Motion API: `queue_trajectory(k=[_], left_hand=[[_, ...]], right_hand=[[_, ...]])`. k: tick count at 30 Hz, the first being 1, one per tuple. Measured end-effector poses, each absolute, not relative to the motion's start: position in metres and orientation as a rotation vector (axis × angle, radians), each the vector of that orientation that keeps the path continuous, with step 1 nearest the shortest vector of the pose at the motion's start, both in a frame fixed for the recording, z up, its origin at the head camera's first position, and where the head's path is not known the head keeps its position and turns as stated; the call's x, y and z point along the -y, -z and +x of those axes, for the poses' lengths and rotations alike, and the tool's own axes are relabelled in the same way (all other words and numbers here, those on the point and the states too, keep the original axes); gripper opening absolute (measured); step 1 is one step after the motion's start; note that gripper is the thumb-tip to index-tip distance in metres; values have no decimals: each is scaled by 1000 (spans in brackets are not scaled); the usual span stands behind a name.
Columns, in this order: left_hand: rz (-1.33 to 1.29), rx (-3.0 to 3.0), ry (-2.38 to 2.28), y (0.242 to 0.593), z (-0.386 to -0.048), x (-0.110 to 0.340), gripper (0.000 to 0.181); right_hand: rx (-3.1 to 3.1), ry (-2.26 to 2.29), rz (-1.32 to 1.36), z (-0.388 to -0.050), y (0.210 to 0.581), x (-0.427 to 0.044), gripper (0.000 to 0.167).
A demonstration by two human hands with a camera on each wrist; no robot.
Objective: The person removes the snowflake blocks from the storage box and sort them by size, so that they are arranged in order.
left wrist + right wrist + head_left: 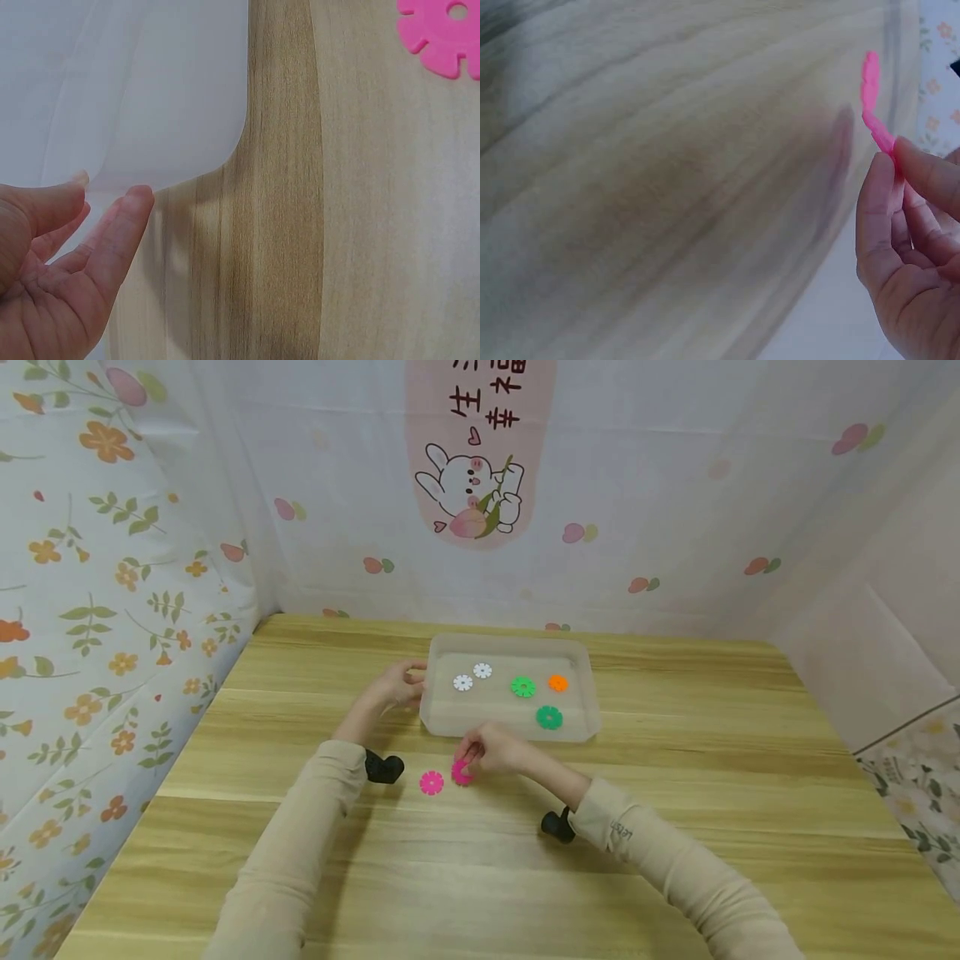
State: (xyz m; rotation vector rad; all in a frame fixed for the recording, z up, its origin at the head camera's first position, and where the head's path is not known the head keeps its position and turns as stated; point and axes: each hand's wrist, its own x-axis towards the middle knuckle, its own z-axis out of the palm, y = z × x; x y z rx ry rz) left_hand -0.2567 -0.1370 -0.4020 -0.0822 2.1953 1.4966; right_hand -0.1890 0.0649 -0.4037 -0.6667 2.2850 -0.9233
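My left hand [401, 685] is at the left side of a translucent white plastic tray [510, 731]. In the left wrist view, the thumb lies over the tray's rim [191, 161] and the fingers are at its outer side. Just in front of the tray, my right hand [491, 750] pinches a pink notched disc [461, 773] between thumb and fingers. A second pink disc [431, 783] lies flat on the table, left of the held one. In the right wrist view, pink pieces [870, 81] appear edge-on at an angle; whether they are joined cannot be told.
Inside the tray are two white discs [482, 671], a light green disc [522, 687], a darker green disc [549, 717] and an orange disc [558, 683]. The wooden table [697, 727] backs onto a patterned cloth [645, 510]. Black wrist cameras [384, 768] sit at both cuffs.
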Motion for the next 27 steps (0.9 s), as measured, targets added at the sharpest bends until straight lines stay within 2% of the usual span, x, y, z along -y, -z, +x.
queue_trajectory(k=[17,27], left_hand=[[-91,-2171,-1514,402,-256,138,50],[-89,-2196,-1492,403,-256,137,50]], right_hand=[[-2347,845,-648,-182,414,-62,7],[-2379,869,-656,-181,409,-63,8]])
